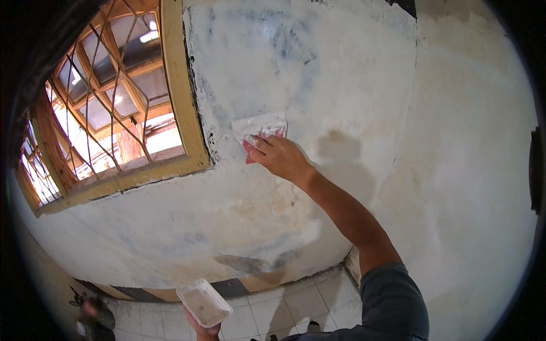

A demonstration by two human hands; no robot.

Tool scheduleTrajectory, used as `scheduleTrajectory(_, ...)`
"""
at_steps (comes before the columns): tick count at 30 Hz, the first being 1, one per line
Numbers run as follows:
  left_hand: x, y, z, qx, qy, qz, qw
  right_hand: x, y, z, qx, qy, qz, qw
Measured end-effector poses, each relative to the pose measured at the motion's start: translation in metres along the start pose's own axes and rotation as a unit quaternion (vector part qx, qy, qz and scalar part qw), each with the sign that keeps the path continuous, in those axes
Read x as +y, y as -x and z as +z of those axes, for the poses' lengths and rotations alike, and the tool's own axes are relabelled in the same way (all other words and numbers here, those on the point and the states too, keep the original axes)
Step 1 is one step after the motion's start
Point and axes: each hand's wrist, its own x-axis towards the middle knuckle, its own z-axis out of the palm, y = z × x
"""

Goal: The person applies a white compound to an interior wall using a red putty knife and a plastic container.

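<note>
My right hand (280, 156) reaches up to the wall, its fingers wrapped round a putty spreader (260, 124). The spreader is red where bare and mostly coated in white paste; its wide blade lies against the wall (273, 199) just right of the window. Low down, my left hand (200, 331) supports a shallow, rectangular white plastic tub (220, 296) from below. Pale paste covers the inside of the tub. Most of the left hand's fingers are hidden under it. Patchy white and bluish-grey smears mark the wall around the spreader.
A yellow-brown wooden window frame (197, 145) with a metal grille (118, 85) stands at the left. White floor tiles (239, 325) run below the wall's dark and tan base band (229, 287). A wall corner lies to the right. A blurred dark shape (101, 318) sits at lower left.
</note>
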Motion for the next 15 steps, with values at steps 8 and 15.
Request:
scheduleTrajectory(8, 0.001, 0.003, 0.000, 0.013, -0.004, 0.022, 1.000, -0.080, 0.109, -0.010, 0.032, -0.167, 0.221, 0.960)
scheduleTrajectory(15, 0.006, 0.010, -0.015, 0.057, 0.012, 0.018, 0.998, 0.049, 0.042, -0.019, 0.304, 0.046, 0.488, 0.817)
